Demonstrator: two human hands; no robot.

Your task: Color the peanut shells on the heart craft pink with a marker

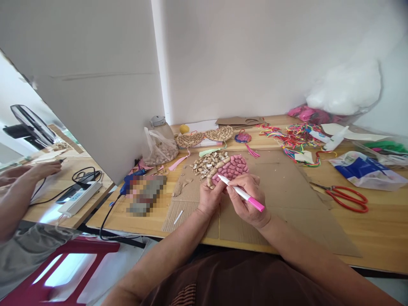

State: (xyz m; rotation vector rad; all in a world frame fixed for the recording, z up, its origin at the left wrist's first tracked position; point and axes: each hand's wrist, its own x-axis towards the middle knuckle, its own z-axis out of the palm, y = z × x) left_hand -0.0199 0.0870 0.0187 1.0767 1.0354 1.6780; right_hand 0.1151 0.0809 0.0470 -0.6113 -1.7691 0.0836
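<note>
Cardboard sheet (287, 204) covered most of the wooden table (376, 238), flat and creased, and the work sat on it near the middle. On it lay the peanut-shell piece (231, 168), a rounded mat of shells coloured pink across its centre, with a border of plain tan shells along its near-left edge. It rested just beyond both hands, touching them at its near rim. The left hand (208, 197) was curled against that rim, fingers closed on the tan border. The right hand (250, 199) sat beside it, the two hands nearly touching, its fingers clamped around a pink marker (244, 194). The marker lay slanted, white barrel pointing up-left, tip on the pink shells, pink cap end toward the wrist.

Loose shells (205, 163) were heaped just left of the piece. Farther back stood two unpainted shell mats (204, 137) and a plastic bag of peanuts (159, 148). Tangled coloured cords (295, 136) spread at the right rear. Red scissors (349, 197) lay well to the right, blades shut.

Another person's hand (41, 169) rested on a separate table (57, 187) at far left.
</note>
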